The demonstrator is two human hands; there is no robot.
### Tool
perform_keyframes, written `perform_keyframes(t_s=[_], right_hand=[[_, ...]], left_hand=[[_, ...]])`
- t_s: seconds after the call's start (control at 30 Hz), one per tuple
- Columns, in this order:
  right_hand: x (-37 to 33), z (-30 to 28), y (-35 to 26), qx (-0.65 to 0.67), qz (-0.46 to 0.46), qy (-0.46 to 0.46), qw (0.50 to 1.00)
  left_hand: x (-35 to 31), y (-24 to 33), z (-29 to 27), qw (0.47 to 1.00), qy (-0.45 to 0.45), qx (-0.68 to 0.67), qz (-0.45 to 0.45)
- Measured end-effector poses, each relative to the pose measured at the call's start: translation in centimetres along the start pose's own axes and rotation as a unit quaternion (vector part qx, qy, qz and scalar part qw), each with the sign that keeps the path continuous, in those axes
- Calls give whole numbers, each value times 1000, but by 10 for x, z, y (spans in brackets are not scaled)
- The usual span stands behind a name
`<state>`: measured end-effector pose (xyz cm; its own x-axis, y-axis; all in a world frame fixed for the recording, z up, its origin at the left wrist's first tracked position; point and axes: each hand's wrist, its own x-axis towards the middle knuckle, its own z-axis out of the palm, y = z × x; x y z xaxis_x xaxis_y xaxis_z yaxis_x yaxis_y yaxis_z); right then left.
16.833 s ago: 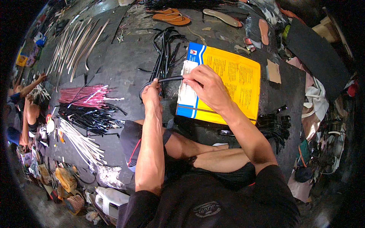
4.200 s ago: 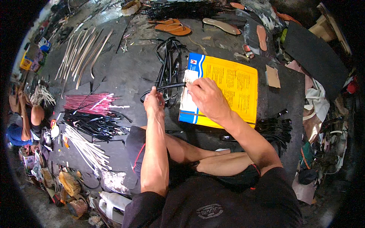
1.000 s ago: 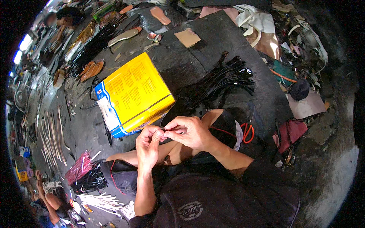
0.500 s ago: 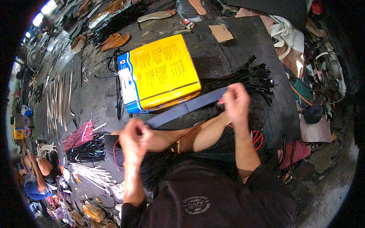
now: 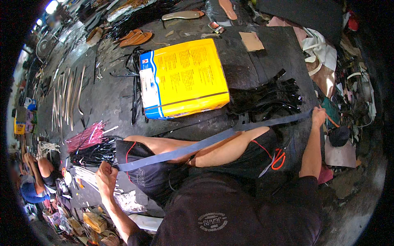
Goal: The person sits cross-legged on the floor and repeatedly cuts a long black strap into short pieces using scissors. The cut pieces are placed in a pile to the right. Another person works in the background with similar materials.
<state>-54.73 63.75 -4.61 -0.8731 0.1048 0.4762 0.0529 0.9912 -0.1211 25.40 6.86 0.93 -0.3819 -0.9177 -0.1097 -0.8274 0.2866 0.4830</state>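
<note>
Strap (image 5: 213,141) stretched taut between closed left hand (image 5: 106,177) and right hand (image 5: 318,117).

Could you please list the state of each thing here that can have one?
Left hand: fist closed on one strap end.
Right hand: closed on the other end.
Blue-grey strap: stretched taut between both hands, above the lap.
Yellow box: closed, lying flat.
Black strap bundle: lying loose beside the box.
</note>
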Motion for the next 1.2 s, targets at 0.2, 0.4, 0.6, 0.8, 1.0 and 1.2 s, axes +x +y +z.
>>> perform_keyframes(t_s=[0.2,0.4,0.6,0.8,1.0,1.2], right_hand=[[7,-82,-63,289,-57,-191,936],[-122,-258,-225,484,-192,-474,710],[-223,-324,-324,569,-298,-583,497],[-163,-228,-330,646,-178,-318,671],[-126,-131,-282,619,-66,-275,733],[-115,-80,-263,536,-71,-278,794]], left_hand=[[14,4,-18,988,-26,155,-2],[27,161,2,943,-84,-289,141],[15,318,79,717,-335,-496,356],[85,258,43,783,-458,-379,184],[144,191,20,865,-362,-304,171],[180,187,50,912,-197,-326,151]])
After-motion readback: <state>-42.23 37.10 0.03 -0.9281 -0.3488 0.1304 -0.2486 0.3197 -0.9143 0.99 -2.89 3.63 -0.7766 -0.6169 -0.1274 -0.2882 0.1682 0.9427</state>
